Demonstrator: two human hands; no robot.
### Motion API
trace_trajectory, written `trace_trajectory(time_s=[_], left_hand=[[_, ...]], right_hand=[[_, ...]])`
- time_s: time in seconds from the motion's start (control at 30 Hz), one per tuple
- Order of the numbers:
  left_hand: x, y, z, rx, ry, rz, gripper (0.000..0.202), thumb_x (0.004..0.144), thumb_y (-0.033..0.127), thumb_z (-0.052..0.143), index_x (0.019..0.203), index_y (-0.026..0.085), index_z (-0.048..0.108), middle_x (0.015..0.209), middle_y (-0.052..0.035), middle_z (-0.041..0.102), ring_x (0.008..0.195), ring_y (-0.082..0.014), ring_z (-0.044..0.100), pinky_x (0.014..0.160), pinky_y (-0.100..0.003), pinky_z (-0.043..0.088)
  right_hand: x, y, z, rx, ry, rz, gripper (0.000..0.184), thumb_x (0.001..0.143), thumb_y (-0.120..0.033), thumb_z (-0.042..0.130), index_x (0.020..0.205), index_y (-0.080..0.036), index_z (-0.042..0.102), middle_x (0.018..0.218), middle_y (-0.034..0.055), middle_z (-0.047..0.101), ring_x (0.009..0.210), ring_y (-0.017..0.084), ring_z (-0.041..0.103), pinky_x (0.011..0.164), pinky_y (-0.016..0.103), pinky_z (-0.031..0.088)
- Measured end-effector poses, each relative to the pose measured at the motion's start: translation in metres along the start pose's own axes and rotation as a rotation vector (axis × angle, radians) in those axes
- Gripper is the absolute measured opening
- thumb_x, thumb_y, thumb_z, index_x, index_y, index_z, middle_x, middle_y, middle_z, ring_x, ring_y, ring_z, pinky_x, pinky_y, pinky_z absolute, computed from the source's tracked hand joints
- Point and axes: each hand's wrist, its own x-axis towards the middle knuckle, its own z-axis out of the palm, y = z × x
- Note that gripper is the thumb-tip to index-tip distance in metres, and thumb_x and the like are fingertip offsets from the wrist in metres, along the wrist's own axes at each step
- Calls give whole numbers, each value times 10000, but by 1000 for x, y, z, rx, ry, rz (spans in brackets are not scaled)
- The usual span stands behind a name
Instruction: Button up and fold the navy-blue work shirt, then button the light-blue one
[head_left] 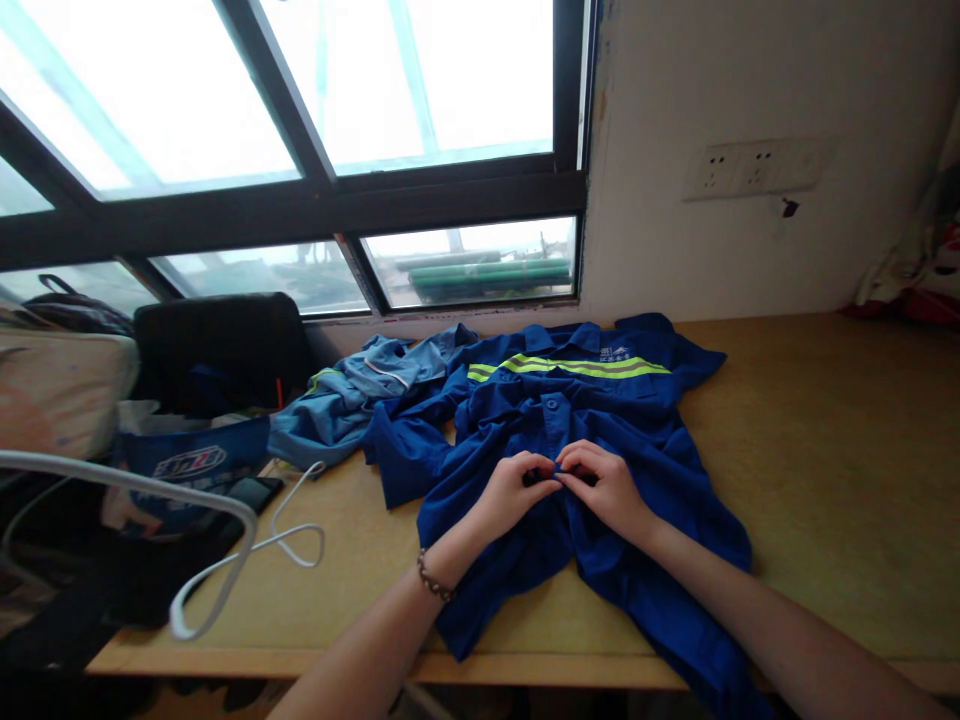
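Note:
Dark blue work trousers point(660, 480) lie spread out in front of me, creased, with a button at the top of the front opening. My left hand point(519, 488) pinches the cloth of that opening below the button, thumb and fingertips together. Opposite it, my right hand point(604, 488) grips the same strip, and the fingertips of both hands nearly meet. What exactly sits between the fingertips is too small to make out. Behind the trousers, and partly under them, is a dark blue work jacket point(570, 345) with a yellow-green and grey reflective band.
A lighter blue garment point(352, 390) lies crumpled at the left on the wooden table point(825, 450). A white cable point(225, 500) loops over the table's left side. Bags, including a blue printed one point(195, 465), stand beyond it. Windows and a wall socket strip point(761, 168) are behind.

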Motion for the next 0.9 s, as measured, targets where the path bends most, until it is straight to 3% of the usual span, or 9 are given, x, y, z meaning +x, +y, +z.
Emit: trace_trajectory(time_s=[0.13,0.33,0.5,0.67,0.9], left_hand=[[2,-4,3,-138,-1,-78,216,648,298,655,774,134,592,728,-13,596,668,-123,521,614,-229,396],[4,-5,7,-306,-18,-152,273,609,328,684,740,126,555,692,-4,571,625,-103,502,576,-216,373],[4,-4,9,-402,-26,-170,260,616,305,677,716,130,514,659,14,532,589,-86,471,552,-207,353],[3,0,11,-403,-2,-124,252,619,249,670,706,147,458,648,35,474,587,-73,427,543,-197,331],[2,2,10,-295,58,-79,239,632,195,638,725,163,420,670,41,435,609,-74,397,563,-197,325]], right_hand=[[0,-4,1,-21,-2,-42,64,731,-138,542,698,-192,554,883,33,596,799,150,562,655,252,443],[-2,-7,1,-9,-21,-43,80,743,-148,522,676,-190,529,856,32,606,689,132,561,592,247,432],[-1,-5,3,135,-4,72,77,740,-201,548,665,-185,539,791,31,613,720,149,572,636,261,448],[0,-2,5,339,-33,236,123,719,-250,583,644,-173,523,754,29,614,704,146,577,639,262,463],[-1,2,6,221,-33,192,220,645,-305,659,826,-194,601,807,19,588,741,147,568,624,247,467]])
